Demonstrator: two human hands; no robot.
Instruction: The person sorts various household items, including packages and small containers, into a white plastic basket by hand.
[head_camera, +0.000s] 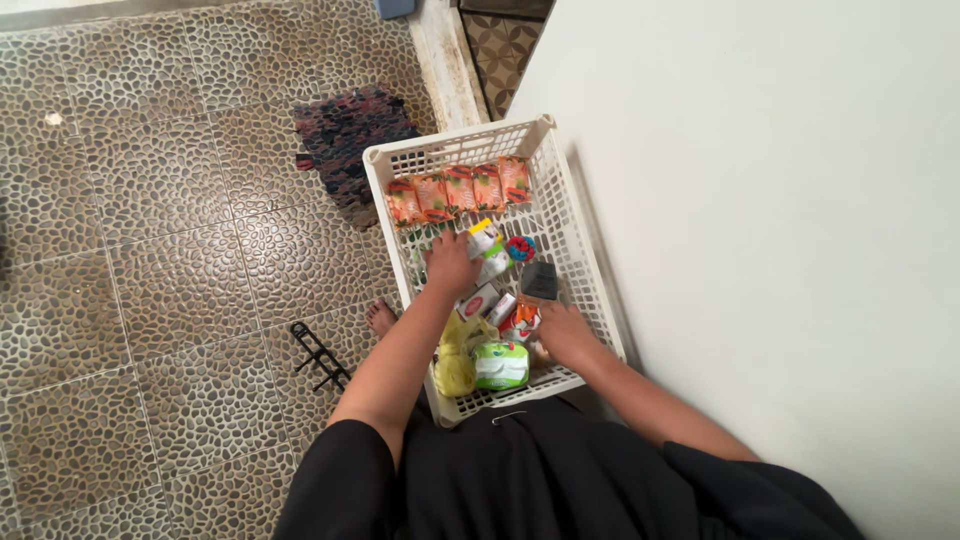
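She sorts the basket (566, 214): left hand (449, 263) grips a bottle (487, 248), right hand (563, 331) closed on a packet (522, 320); next, lift carefully

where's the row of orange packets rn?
Head view: the orange packets lie in a row at the far end of the white basket, beyond the left hand.

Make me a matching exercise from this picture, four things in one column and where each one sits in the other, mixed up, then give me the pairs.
Things:
1. orange packets
2. green-and-white pack
3. dark rag rug
4. black rack

Places:
A. on the pebble floor beside a bare foot
B. in a row at the crate's far end
C. on the floor beyond the crate
D. at the crate's near end

Pairs: 1-B, 2-D, 3-C, 4-A
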